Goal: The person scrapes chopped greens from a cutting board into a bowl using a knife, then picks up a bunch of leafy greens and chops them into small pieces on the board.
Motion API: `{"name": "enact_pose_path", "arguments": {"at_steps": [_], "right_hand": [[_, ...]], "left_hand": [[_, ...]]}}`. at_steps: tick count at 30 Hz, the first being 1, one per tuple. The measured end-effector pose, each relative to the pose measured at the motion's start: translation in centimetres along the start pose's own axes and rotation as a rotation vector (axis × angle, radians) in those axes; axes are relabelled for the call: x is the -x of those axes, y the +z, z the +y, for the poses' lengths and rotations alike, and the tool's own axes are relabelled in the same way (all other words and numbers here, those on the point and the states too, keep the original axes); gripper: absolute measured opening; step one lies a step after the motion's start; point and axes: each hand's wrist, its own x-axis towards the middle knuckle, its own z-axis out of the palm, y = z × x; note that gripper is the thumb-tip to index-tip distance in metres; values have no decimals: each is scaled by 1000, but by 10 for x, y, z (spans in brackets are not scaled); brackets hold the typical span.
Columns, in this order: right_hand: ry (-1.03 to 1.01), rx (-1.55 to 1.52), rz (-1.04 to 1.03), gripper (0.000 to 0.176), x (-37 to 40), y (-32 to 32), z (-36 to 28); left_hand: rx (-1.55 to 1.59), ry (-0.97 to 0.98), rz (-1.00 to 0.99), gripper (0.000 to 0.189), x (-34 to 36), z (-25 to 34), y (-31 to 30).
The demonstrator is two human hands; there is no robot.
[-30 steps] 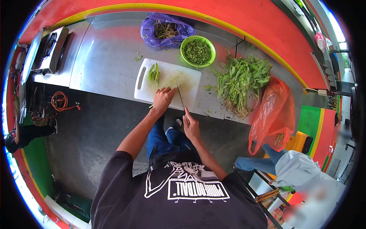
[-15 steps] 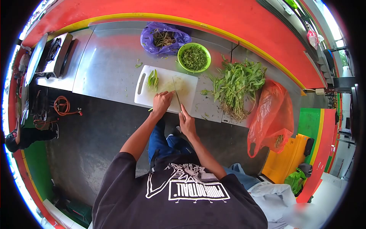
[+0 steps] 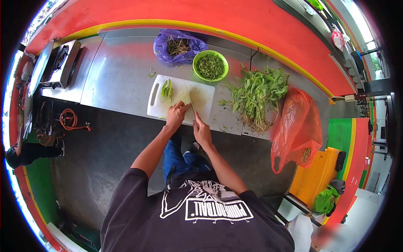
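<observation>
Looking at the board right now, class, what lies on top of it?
Leafy pieces lie near the handle slot of the board. The left hand covers whatever is beneath it.

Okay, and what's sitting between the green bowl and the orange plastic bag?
A pile of leafy greens lies on the metal counter between the green bowl and the orange plastic bag, as the head view shows.

White cutting board (image 3: 162, 110), lime-green bowl (image 3: 226, 70), sheer orange bag (image 3: 294, 122)
</observation>
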Motion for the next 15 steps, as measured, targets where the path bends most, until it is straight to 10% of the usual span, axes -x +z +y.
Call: {"name": "enact_pose_path", "arguments": {"at_steps": [15], "right_hand": [[11, -54, 11, 46, 36, -7, 4]], "left_hand": [[101, -48, 64, 22, -2, 2, 0]]}}
